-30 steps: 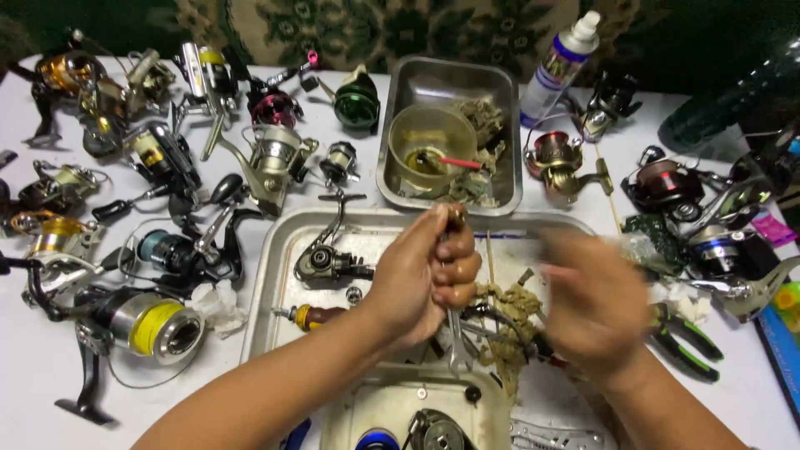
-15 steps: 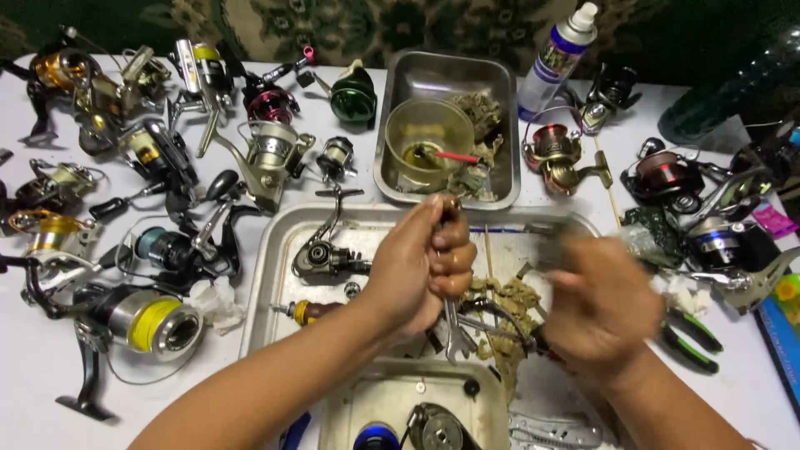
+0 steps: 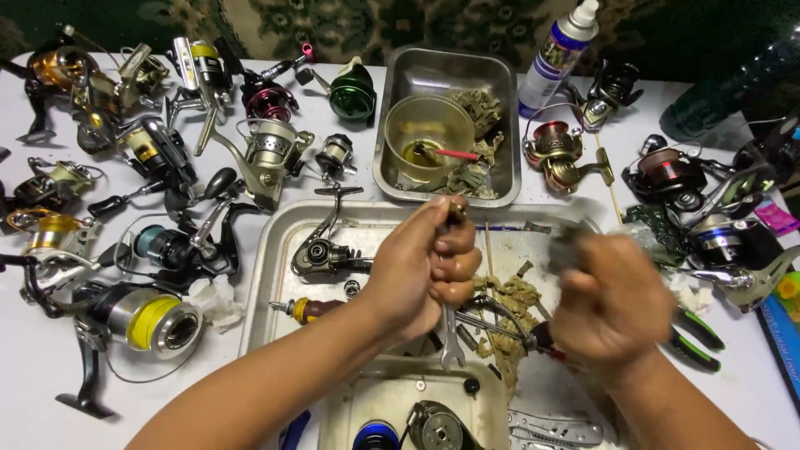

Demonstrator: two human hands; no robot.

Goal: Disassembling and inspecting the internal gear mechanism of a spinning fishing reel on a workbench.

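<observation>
At the centre of the frame the left hand (image 3: 425, 267) is closed in a fist around a thin metal part (image 3: 457, 212) whose tip pokes out above the knuckles. Just right of it the right hand (image 3: 612, 304) is blurred; its fingers look curled around something small and dark, but I cannot tell what it grips or how tightly.

Both hands hover over a large metal tray (image 3: 275, 275) in the middle of the frame. On it lie one partly stripped reel body (image 3: 321, 250) at the left, one screwdriver with a yellow and brown handle (image 3: 304, 310) below that, one small spanner (image 3: 451, 342) under the left fist, and a heap of greasy rag scraps (image 3: 512, 304).

Above it, at upper centre, a smaller steel tray (image 3: 442, 62) holds one translucent yellowish cup (image 3: 429, 137) with a red-handled brush in it. At lower centre a pale plastic tub (image 3: 392, 400) holds two round parts.

Fishing reels crowd the white table (image 3: 33, 367): about ten in the left half, including one with a yellow spool (image 3: 150, 321) at lower left and one green (image 3: 352, 90) at upper centre, and about five at the right.

One spray bottle (image 3: 560, 54), a white cylinder with a blue and purple label, stands at upper right. One pair of green-handled pliers (image 3: 696, 333) lies right of the right hand. A small pink packet (image 3: 777, 218) sits at the far right edge.
</observation>
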